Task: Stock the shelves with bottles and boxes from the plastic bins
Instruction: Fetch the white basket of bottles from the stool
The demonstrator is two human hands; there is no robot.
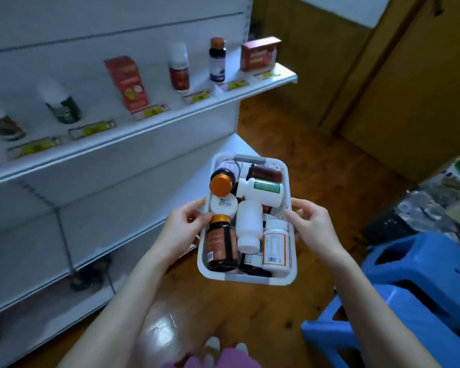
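Note:
I hold a white plastic bin (250, 279) in the air in front of me. My left hand (182, 229) grips its left rim and my right hand (312, 227) grips its right rim. Several bottles lie in it: a brown one with an orange cap (221, 243), plain white ones (248, 224), one with a green label (262, 191). The upper white shelf (144, 128) at the left carries a row of bottles (179, 67) and two red boxes (126, 82), each behind a price tag. The lower shelf (96, 192) is bare.
Blue plastic stools (398, 296) stand stacked at the lower right on the wooden floor (290, 128). A paint-spattered surface (436, 197) lies at the right edge. Brown wall panelling (409, 88) closes the far right. Dark items sit on the bottom shelf (91, 274).

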